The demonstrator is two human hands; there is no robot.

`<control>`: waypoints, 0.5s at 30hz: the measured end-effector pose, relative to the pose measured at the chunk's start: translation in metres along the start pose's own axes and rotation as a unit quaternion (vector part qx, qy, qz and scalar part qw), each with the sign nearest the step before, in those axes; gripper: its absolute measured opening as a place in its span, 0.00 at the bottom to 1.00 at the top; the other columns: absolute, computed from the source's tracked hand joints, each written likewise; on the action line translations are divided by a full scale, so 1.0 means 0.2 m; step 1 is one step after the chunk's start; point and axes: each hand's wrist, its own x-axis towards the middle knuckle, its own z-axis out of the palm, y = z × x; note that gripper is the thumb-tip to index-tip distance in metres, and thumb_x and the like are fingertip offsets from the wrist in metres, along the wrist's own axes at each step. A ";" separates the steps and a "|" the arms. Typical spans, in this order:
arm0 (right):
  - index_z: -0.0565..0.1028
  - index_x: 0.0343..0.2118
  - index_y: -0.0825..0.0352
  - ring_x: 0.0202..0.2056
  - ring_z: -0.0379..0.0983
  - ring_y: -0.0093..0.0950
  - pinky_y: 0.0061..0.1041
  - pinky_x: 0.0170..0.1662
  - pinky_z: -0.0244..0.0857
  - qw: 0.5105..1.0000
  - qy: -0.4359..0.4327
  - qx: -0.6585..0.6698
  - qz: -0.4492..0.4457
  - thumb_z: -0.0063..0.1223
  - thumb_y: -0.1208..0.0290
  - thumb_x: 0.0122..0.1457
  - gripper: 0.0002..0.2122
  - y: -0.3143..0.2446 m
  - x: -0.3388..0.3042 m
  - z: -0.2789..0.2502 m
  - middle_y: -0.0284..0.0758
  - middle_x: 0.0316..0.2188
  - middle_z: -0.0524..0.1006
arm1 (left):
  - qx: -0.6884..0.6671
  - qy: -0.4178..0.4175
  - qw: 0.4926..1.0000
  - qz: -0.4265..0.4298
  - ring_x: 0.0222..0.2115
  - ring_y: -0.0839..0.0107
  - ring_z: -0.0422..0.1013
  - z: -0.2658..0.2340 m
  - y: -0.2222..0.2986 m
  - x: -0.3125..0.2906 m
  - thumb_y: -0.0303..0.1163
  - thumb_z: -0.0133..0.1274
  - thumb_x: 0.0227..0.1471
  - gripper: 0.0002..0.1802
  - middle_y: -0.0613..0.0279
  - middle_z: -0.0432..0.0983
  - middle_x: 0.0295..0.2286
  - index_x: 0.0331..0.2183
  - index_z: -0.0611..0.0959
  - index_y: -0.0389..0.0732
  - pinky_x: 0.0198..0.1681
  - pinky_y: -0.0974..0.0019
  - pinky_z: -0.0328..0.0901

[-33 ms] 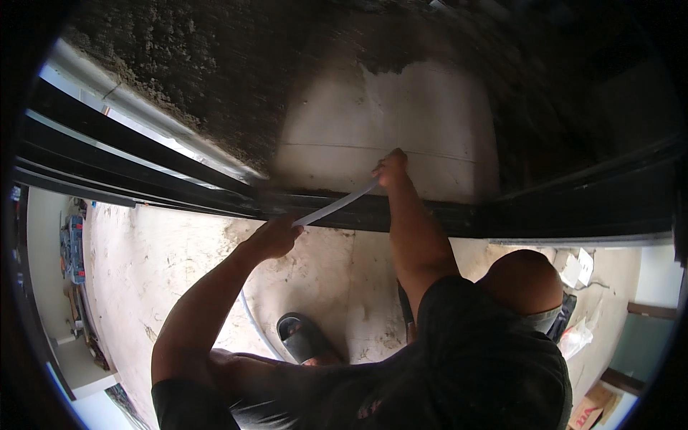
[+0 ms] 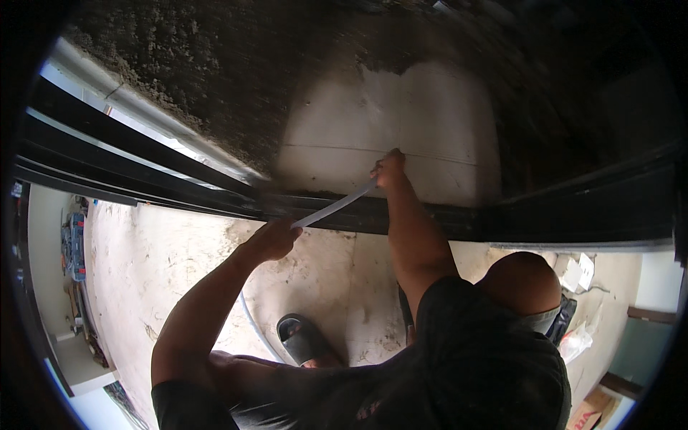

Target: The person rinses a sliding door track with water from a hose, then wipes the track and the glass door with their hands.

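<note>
A pale, bendy hose (image 2: 335, 208) runs between my two hands, over a dark frame rail (image 2: 358, 215). Closed around its nearer end section is my left hand (image 2: 275, 239), just on the near side of the rail. My right hand (image 2: 389, 169) grips the hose farther off, above a pale slab (image 2: 387, 118) lit brighter than what surrounds it. From below my left forearm, a thin pale curve of hose drops toward the floor beside my sandal (image 2: 302, 337). The hose's far tip is hidden by my right hand.
Rough dark mortar or soil (image 2: 193, 93) borders the slab. Black door-frame bars (image 2: 136, 154) cross at left. Stained floor (image 2: 158, 265) spreads behind the rail, with a blue tool case (image 2: 75, 247) at far left. A plastic bag (image 2: 575, 342) and a cardboard box (image 2: 593, 410) lie at right.
</note>
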 end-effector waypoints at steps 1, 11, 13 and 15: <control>0.62 0.25 0.65 0.18 0.52 0.30 0.34 0.23 0.50 1.000 0.019 -0.011 0.011 0.34 0.58 0.64 0.16 0.01 -0.03 0.08 0.38 0.20 0.60 | 0.005 -0.008 1.000 -0.026 0.42 0.41 0.73 0.00 -0.02 -0.01 0.41 0.45 0.63 0.18 0.37 0.77 0.37 0.41 0.76 0.33 0.45 0.45 0.66; 0.60 0.23 0.62 0.16 0.50 0.27 0.30 0.23 0.49 0.983 0.055 -0.172 0.038 0.35 0.61 0.60 0.12 0.16 -0.06 0.53 0.34 0.18 0.58 | 0.036 -0.016 0.989 -0.146 0.38 0.41 0.74 -0.03 -0.14 -0.05 0.44 0.43 0.64 0.19 0.38 0.77 0.34 0.41 0.74 0.35 0.41 0.44 0.67; 0.59 0.22 0.60 0.16 0.49 0.26 0.30 0.23 0.49 0.983 0.037 -0.162 0.075 0.36 0.61 0.58 0.11 0.22 -0.05 0.57 0.32 0.17 0.57 | 0.064 -0.009 0.988 -0.139 0.38 0.41 0.75 -0.04 -0.21 -0.07 0.45 0.43 0.64 0.20 0.38 0.77 0.34 0.40 0.74 0.35 0.41 0.45 0.67; 0.59 0.21 0.59 0.15 0.49 0.26 0.30 0.23 0.48 0.983 0.038 -0.166 0.069 0.37 0.60 0.57 0.12 0.29 -0.04 0.60 0.31 0.16 0.56 | 0.033 -0.015 0.983 -0.178 0.42 0.39 0.73 -0.08 -0.20 -0.10 0.45 0.44 0.63 0.21 0.35 0.77 0.36 0.41 0.74 0.33 0.46 0.43 0.66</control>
